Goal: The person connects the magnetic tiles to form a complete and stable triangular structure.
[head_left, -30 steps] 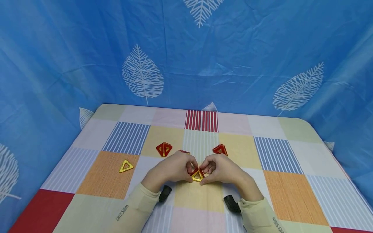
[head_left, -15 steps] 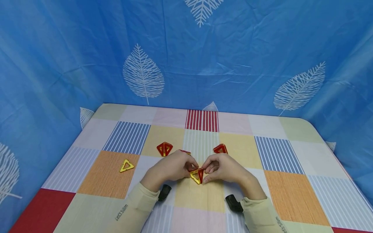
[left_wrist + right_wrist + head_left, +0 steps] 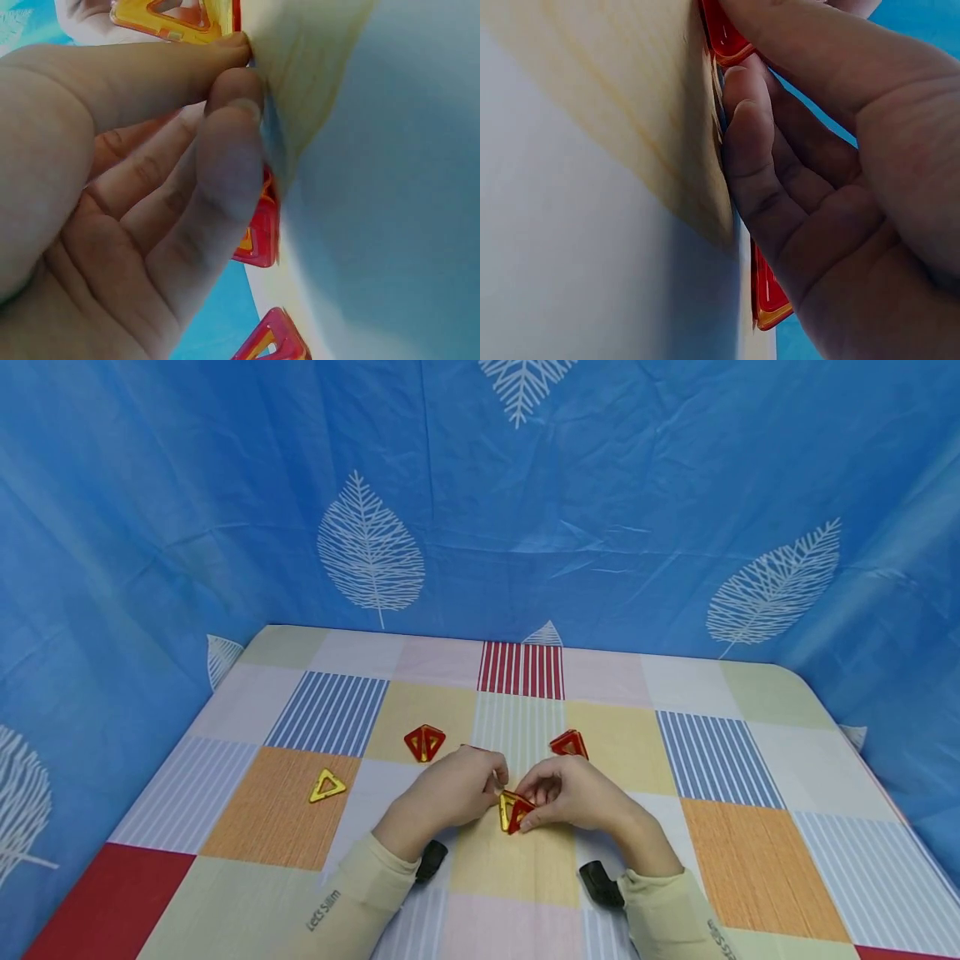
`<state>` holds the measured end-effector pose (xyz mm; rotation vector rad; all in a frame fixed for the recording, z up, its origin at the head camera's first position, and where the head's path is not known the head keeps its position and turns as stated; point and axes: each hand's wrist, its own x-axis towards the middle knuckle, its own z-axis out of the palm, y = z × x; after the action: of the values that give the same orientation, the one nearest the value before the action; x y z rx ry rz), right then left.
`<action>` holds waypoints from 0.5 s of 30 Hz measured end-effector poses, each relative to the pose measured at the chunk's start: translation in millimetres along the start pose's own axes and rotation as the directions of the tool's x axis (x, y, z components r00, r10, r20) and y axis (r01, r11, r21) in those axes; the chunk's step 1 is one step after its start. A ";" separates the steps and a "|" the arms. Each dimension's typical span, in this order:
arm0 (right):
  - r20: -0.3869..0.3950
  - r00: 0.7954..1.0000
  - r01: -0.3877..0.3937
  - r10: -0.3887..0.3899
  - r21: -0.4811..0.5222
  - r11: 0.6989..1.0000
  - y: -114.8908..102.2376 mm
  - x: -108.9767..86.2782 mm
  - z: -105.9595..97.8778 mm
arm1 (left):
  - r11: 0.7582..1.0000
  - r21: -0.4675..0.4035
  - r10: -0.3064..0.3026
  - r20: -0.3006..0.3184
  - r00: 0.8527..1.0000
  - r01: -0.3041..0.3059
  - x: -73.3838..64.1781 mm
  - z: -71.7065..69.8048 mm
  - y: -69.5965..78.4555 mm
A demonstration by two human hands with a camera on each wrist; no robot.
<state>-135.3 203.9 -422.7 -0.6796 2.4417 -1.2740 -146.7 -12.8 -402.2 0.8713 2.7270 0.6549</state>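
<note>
A small pyramid (image 3: 505,814) of red and yellow triangular magnetic tiles stands on the patchwork cloth between the two hands. My right hand (image 3: 573,792) pinches its right side, thumb on a red tile (image 3: 729,36) and fingers behind. Close by its left corner is my left hand (image 3: 457,785), fingers bent, thumb and forefinger tips near each other. In the left wrist view that thumb tip meets the lower corner of a yellow tile (image 3: 135,19), and nothing shows between thumb and forefinger. The pyramid's far side is hidden.
Beyond the hands stand a red pyramid (image 3: 424,743) at left and another red piece (image 3: 570,743) at right. One more red piece (image 3: 471,747) is mostly covered by my left hand. A flat yellow triangle tile (image 3: 327,786) lies farther left. A blue curtain (image 3: 585,552) hangs behind the table.
The pyramid has turned between the fingers, so a yellow face is now at left and a red one at right. My left hand's fingertips have drawn back to its left corner.
</note>
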 end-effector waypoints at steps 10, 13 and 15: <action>-0.005 0.999 0.031 -0.031 -0.038 0.999 2.1 0.7 0.5 | 0.983 -0.175 0.066 0.008 0.998 -0.064 -6.4 -14.4 -8.9; -0.014 1.000 0.016 -0.017 -0.049 0.999 1.6 0.8 1.0 | 0.965 -0.254 0.066 -0.009 0.998 -0.066 -11.8 -26.9 -18.8; -0.020 1.000 0.001 -0.002 -0.048 0.999 1.1 0.3 1.4 | 0.957 -0.288 0.041 -0.017 0.999 -0.044 -16.5 -34.7 -28.5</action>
<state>-135.2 203.4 -424.4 -0.6844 2.4956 -1.2314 -158.7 -55.4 -384.1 0.8567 2.5375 1.0372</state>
